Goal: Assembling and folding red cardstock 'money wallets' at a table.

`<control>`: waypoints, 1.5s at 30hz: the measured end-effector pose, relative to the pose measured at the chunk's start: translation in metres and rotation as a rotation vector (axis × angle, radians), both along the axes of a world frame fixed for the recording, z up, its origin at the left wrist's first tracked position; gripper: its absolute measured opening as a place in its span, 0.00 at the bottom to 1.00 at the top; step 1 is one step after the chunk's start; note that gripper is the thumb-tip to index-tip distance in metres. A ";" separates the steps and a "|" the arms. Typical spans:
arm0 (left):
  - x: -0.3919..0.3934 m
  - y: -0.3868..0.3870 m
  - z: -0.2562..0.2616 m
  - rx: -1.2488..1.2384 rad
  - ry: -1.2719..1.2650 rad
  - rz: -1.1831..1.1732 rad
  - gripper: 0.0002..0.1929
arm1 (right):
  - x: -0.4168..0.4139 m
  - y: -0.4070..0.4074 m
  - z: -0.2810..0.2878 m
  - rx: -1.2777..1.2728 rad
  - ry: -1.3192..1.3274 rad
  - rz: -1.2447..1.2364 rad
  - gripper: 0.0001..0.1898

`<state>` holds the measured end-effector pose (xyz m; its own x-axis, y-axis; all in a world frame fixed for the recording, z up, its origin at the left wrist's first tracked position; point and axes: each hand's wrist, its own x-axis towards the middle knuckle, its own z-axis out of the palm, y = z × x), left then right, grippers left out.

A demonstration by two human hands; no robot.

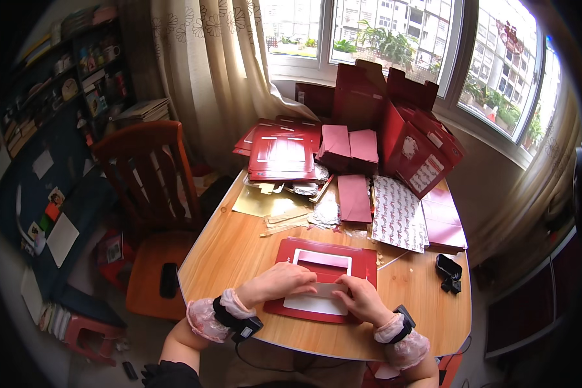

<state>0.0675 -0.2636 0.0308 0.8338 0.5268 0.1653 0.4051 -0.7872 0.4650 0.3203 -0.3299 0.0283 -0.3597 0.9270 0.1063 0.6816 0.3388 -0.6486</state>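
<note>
A flat red cardboard sheet [365,264] lies on the table before me. It bears a white rectangular panel [306,304] with a red area inside it, and a pink strip [322,259] crosses the panel's upper part. My left hand [283,282] and my right hand [361,298] pinch opposite ends of a pale narrow strip [326,290], which spans the panel's middle. Whether the strip touches the sheet I cannot tell. The fingers hide both of its ends. Each wrist wears a pink frilled cuff and a black strapped device.
Stacked red printed sheets [281,150], bundles of pink paper [354,199] and a white patterned sheet [398,213] occupy the table's [223,257] far side. Red cardboard boxes [407,140] stand by the window. A black case [449,266] sits at right; a wooden chair [148,271] stands left.
</note>
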 end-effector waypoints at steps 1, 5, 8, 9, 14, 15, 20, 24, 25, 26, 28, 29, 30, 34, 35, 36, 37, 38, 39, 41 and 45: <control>0.000 0.000 0.000 0.000 0.002 -0.006 0.15 | -0.001 0.000 0.001 0.016 0.011 0.001 0.12; -0.001 0.000 -0.001 0.062 -0.063 0.086 0.16 | -0.003 0.000 0.006 0.004 -0.020 -0.004 0.12; 0.000 0.001 -0.002 0.078 -0.052 0.105 0.16 | -0.005 -0.002 0.003 0.122 -0.048 -0.001 0.12; 0.000 0.000 -0.003 0.068 -0.057 0.116 0.16 | -0.005 -0.002 0.003 0.121 -0.046 0.001 0.12; 0.002 0.001 0.002 0.043 -0.055 0.127 0.16 | -0.006 -0.002 0.007 0.102 -0.076 -0.021 0.14; 0.002 0.000 0.003 0.053 -0.064 0.129 0.16 | -0.005 -0.002 0.006 0.103 -0.075 -0.021 0.14; -0.003 0.009 0.000 -0.088 -0.046 0.087 0.15 | -0.003 0.000 0.003 0.110 -0.059 -0.017 0.14; -0.004 0.010 0.003 -0.175 -0.066 0.066 0.15 | -0.005 -0.001 0.004 0.126 -0.084 -0.034 0.14; -0.003 0.010 0.003 -0.175 -0.066 0.066 0.15 | -0.004 -0.001 0.004 0.106 -0.075 -0.041 0.14; -0.003 0.009 0.003 -0.151 -0.077 0.049 0.15 | -0.004 -0.001 0.004 0.087 -0.066 -0.047 0.14; -0.003 0.008 0.001 -0.126 -0.089 0.030 0.15 | -0.003 -0.001 0.005 0.103 -0.084 -0.039 0.14; -0.003 0.008 -0.001 -0.120 -0.092 0.016 0.15 | -0.003 -0.001 0.006 0.117 -0.100 -0.031 0.15; -0.003 0.007 -0.003 -0.115 -0.093 0.001 0.15 | -0.002 0.000 0.006 0.117 -0.100 -0.033 0.15; -0.002 0.007 -0.003 -0.134 -0.092 -0.009 0.16 | 0.001 0.006 0.003 0.170 -0.122 0.034 0.15; -0.002 0.007 -0.003 -0.094 -0.112 -0.020 0.16 | 0.002 0.007 0.002 0.173 -0.130 0.052 0.15; -0.002 0.007 -0.003 -0.053 -0.133 -0.030 0.16 | 0.002 0.008 0.002 0.171 -0.131 0.051 0.15; -0.001 0.007 -0.003 -0.054 -0.133 -0.031 0.16 | 0.003 0.009 0.002 0.162 -0.129 0.065 0.15; 0.002 0.005 -0.003 -0.045 -0.129 -0.002 0.16 | 0.004 0.011 0.002 0.152 -0.126 0.078 0.15; 0.005 0.003 -0.003 -0.034 -0.125 0.029 0.16 | 0.004 0.011 0.003 0.152 -0.126 0.078 0.15; 0.012 0.000 -0.006 -0.053 -0.099 0.052 0.16 | 0.004 0.012 0.005 0.101 -0.080 0.103 0.15; 0.013 0.000 -0.007 -0.082 -0.134 0.101 0.16 | 0.004 0.013 0.005 0.100 -0.068 0.092 0.15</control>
<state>0.0806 -0.2640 0.0237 0.7496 0.6228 0.2239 0.4103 -0.7028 0.5812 0.3242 -0.3169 0.0331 -0.4520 0.8759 0.1688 0.6861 0.4623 -0.5617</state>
